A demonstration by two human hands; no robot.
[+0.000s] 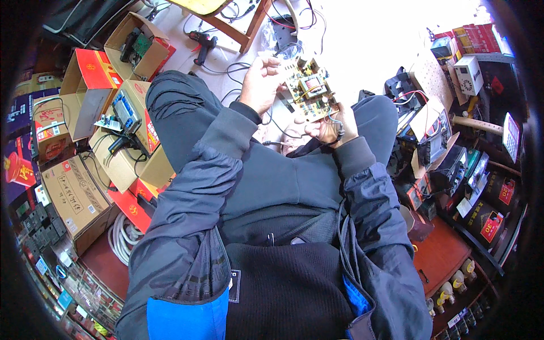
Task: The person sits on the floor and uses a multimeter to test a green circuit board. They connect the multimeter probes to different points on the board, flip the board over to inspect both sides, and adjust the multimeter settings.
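Pale floor (368,51) lies under hard light at the upper right, washed out almost to white. A wooden stool (238,22) stands at the top edge, cables trailing round its legs. Open cardboard boxes (107,107) crowd the left side, some red, holding electronic parts. At the right, stacked devices (436,141) and a white perforated panel (433,79). Low on the right runs what seems a dark red shelf (442,249).

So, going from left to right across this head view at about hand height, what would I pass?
Open cardboard boxes holding electronic parts → the person's left knee → left hand → circuit board held in both hands → right hand → right knee → a pile of black devices and wires.
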